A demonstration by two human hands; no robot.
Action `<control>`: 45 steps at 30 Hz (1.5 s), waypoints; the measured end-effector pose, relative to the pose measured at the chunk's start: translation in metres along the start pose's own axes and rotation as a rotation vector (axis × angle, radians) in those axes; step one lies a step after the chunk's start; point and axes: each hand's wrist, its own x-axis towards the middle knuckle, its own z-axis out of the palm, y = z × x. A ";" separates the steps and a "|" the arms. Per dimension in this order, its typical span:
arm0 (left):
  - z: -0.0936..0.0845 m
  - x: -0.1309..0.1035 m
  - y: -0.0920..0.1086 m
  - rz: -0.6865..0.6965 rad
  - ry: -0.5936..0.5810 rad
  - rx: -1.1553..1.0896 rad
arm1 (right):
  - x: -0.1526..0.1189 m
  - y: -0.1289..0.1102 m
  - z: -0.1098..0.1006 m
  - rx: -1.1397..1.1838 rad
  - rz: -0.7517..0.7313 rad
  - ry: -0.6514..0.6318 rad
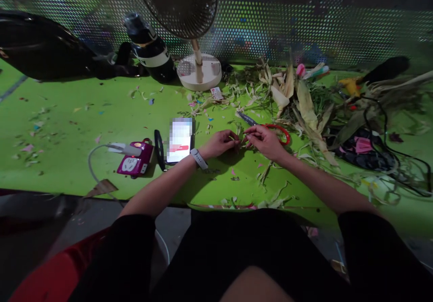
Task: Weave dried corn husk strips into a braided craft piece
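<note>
Over the middle of the green table (115, 101), my left hand (221, 143) and my right hand (264, 142) face each other with a small gap between them. Both have curled fingers pinched around small pale green pieces of husk, partly hidden by the fingers. Red-handled scissors (248, 119) lie just behind my right hand, their blades pointing to the back left. A lit phone (180, 141) stands to the left of my left hand, beside a black case flap (158, 147). Dried corn husks (307, 103) are heaped at the right.
A white fan (199, 74) and a dark bottle (154, 53) stand at the back. A purple power bank (135, 160) with a white cable lies at the left. Black cords and pink scraps (363, 145) lie at the far right, before a perforated screen (257, 31).
</note>
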 end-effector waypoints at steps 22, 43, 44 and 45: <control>-0.008 -0.002 0.007 -0.078 -0.104 -0.143 | 0.036 -0.019 -0.006 -0.444 -0.271 -0.094; -0.006 0.000 0.006 -0.187 -0.005 -0.335 | 0.064 -0.011 0.000 -0.478 -0.449 -0.226; -0.006 0.000 0.006 -0.186 -0.006 -0.326 | 0.067 -0.010 0.003 -0.495 -0.435 -0.227; -0.006 0.000 0.007 -0.188 -0.007 -0.322 | 0.070 -0.010 0.005 -0.504 -0.424 -0.233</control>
